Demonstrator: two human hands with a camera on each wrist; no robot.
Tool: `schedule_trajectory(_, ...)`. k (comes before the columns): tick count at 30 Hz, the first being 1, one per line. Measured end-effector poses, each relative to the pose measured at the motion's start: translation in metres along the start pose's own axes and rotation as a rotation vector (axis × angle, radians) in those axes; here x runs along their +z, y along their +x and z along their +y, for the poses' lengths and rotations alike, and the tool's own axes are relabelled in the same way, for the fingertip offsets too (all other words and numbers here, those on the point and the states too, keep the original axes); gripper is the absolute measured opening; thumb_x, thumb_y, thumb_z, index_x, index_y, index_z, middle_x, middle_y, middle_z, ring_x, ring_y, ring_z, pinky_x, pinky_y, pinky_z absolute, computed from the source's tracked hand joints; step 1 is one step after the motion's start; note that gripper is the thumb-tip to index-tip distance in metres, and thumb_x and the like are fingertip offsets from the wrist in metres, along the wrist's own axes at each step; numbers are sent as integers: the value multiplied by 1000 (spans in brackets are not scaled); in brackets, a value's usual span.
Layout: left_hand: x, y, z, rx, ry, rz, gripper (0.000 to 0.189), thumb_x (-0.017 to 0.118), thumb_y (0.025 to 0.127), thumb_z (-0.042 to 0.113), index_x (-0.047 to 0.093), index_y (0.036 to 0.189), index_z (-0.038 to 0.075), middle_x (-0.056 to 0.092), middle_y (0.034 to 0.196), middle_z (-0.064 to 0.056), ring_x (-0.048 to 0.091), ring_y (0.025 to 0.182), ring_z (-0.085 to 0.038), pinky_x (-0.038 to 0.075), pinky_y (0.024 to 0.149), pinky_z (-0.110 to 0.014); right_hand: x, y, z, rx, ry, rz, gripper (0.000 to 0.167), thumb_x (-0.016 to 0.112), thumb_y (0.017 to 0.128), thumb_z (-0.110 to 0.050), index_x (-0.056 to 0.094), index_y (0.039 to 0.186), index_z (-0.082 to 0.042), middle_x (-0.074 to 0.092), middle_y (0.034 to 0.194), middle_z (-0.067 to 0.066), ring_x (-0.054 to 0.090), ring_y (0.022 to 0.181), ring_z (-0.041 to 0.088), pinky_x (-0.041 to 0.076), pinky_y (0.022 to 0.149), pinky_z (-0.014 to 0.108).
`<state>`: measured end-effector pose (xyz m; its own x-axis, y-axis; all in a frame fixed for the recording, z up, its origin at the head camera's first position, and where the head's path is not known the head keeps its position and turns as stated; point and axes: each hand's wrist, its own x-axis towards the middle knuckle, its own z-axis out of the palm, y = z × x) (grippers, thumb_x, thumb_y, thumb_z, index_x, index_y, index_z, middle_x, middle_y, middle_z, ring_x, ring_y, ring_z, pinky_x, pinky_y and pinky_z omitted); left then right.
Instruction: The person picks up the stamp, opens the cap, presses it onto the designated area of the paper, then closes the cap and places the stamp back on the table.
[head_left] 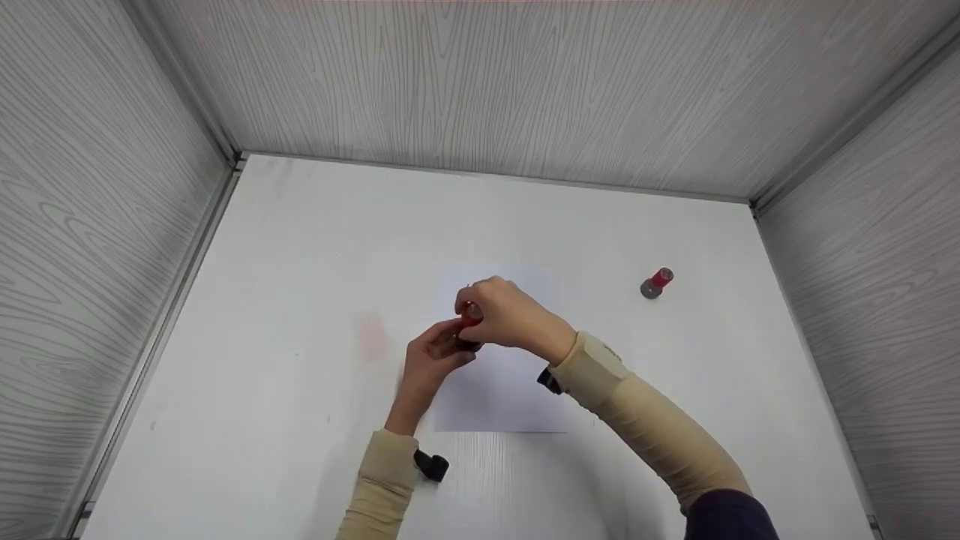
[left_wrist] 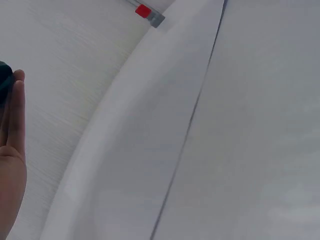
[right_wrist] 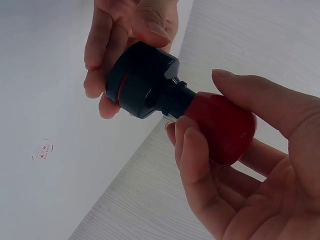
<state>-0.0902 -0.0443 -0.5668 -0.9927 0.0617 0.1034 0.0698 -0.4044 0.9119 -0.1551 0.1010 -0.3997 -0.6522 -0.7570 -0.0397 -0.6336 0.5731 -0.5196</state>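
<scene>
Gripping stamp (right_wrist: 175, 100): R hand (head_left: 517, 315), red handle (right_wrist: 222, 127); L hand (head_left: 427, 364), dark base (right_wrist: 142, 80).
Long axis: btwn hands, base twd L.
Nearer hand: neither; both touching.

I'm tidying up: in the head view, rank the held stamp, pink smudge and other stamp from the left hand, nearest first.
1. Held stamp: touching the left hand.
2. Pink smudge: left of that hand.
3. Other stamp: farther, to the right.

The head camera looks forward and down over the counter (head_left: 300, 247); the right wrist's, close up, shares its stamp (right_wrist: 181, 100); the left's looks past fingers (left_wrist: 18, 115).
</scene>
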Motion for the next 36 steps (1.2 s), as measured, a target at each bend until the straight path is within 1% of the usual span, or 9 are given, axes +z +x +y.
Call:
schedule_trajectory(4,-4,4,9,20,103,-42,51,75,81,-12,58,129,-4,63,127,-18,65,112,-27,54,92,-41,1,2,0,5,0,-6,17,77,81,-5,72,96,0,69,90,9,62,80,21,54,71,33)
schedule_trajectory(7,-3,6,15,54,207,-55,51,76,79,-12,59,127,-4,65,121,-16,67,105,-25,54,91,-45,2,4,-1,13,2,-20,17,78,81,-5,72,96,-1,69,90,9,62,80,20,55,71,33)
schedule_trajectory(12,7,2,40,155,428,-56,45,79,79,-6,63,121,0,69,110,-10,68,94,-24,55,87,-46,5,7,-1,11,-8,-27,14,75,81,-3,72,95,-2,68,87,8,61,77,19,53,69,31)
schedule_trajectory(14,10,0,49,194,477,-54,43,79,79,-5,63,119,0,69,108,-9,68,92,-23,56,85,-46,5,7,-1,3,-9,-25,14,76,80,-3,72,94,-2,68,86,7,60,76,18,53,68,30)
schedule_trajectory(19,11,1,49,222,516,-28,40,80,79,-4,65,117,1,70,109,-7,69,92,-18,56,86,-46,4,7,-3,-3,-4,-13,24,78,79,-5,71,102,-1,69,92,9,63,83,22,53,72,34)
schedule_trajectory(22,5,5,36,219,532,4,42,81,79,-3,66,117,1,70,112,-8,69,94,-18,55,87,-45,3,8,-4,-4,-3,-4,28,78,80,-8,70,106,0,69,95,10,64,87,24,53,75,36)
schedule_trajectory(27,-7,12,17,216,541,37,44,83,79,3,67,119,9,70,114,-4,68,97,-19,54,90,-38,3,11,-4,7,6,5,34,80,81,-13,68,111,-1,68,98,10,63,89,24,54,76,34)
schedule_trajectory(32,-22,18,19,210,572,65,44,84,80,11,67,120,13,71,113,-1,69,98,-18,53,93,-36,0,12,0,45,-3,23,60,83,81,-20,56,132,-3,64,114,14,63,94,26,55,79,35)
schedule_trajectory(36,-42,28,26,160,651,124,47,84,80,15,65,124,14,71,113,0,68,100,-16,50,98,-39,-6,7,7,99,-1,46,68,84,80,-22,52,138,-8,60,123,15,64,90,26,55,78,36)
